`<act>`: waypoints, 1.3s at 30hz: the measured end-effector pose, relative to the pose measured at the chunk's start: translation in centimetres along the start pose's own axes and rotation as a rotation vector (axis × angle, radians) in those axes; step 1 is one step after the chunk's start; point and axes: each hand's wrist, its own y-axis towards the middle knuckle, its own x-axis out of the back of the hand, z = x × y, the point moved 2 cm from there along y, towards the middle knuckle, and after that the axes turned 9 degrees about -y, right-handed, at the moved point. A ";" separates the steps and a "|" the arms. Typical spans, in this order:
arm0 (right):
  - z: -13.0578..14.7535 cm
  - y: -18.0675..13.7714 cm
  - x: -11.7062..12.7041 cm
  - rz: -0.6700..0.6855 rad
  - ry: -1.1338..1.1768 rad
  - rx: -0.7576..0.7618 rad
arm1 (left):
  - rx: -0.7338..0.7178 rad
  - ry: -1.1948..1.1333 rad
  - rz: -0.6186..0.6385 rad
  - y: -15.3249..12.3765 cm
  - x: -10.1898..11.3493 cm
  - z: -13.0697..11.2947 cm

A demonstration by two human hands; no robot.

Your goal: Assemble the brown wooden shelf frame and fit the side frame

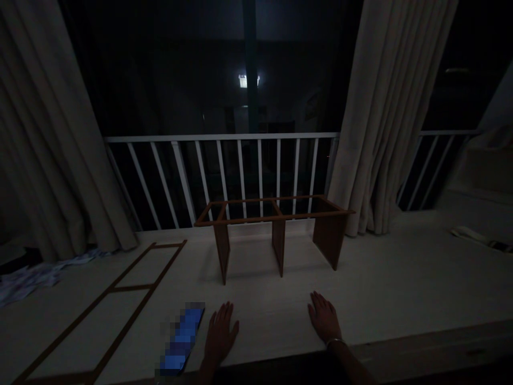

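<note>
- In the head view, the left hand (pixel 219 331) and the right hand (pixel 324 316) lie flat and well apart on the pale window ledge (pixel 264 315). Both palms face down with the fingers stretched out, and they hold nothing.
- The brown shelf frame (pixel 279 219) stands past the fingertips, just in front of the gap between the hands. Neither hand touches it.
- It stands on three thin boards: the left board (pixel 222 251), the middle board (pixel 278 251) and the right board (pixel 329 240). I can't see what joins them to the top. If the joints are loose, a push from one side could make a board lean, and then it could all fall over.
- A hard push away from the hands could bump the frame into the white railing (pixel 224 138) behind it.
- The right curtain (pixel 372 133) hangs close to the frame's right end. A corner could catch on the cloth if the frame is slid that way.
- A phone (pixel 184 337) lies just left of the left hand. A careless elbow could knock it off the near edge.
- The flat ladder-shaped frame (pixel 132 288) lies further left, past the phone. Its thin bars could crack if someone leans on them.
- It's dark, so a small gap would be easy to miss.
</note>
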 end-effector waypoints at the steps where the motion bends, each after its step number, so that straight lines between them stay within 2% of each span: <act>1: 0.1 0.0 0.1 -0.002 0.003 -0.002 | 0.002 -0.001 -0.003 0.0 0.1 0.0; 6: 0.1 -0.1 0.3 -0.006 0.002 0.000 | 0.002 -0.003 -0.023 0.0 0.0 0.0; 13: -0.2 0.0 -0.4 -0.012 -0.011 0.001 | 0.027 0.000 0.018 -0.1 -0.4 0.1; 28: -0.2 0.0 -1.0 -0.038 -0.030 0.011 | 0.009 0.008 -0.001 -0.2 0.1 0.1; 39: -0.3 -0.1 -0.5 -0.028 -0.016 0.016 | 0.018 -0.002 0.000 -0.2 -0.2 0.2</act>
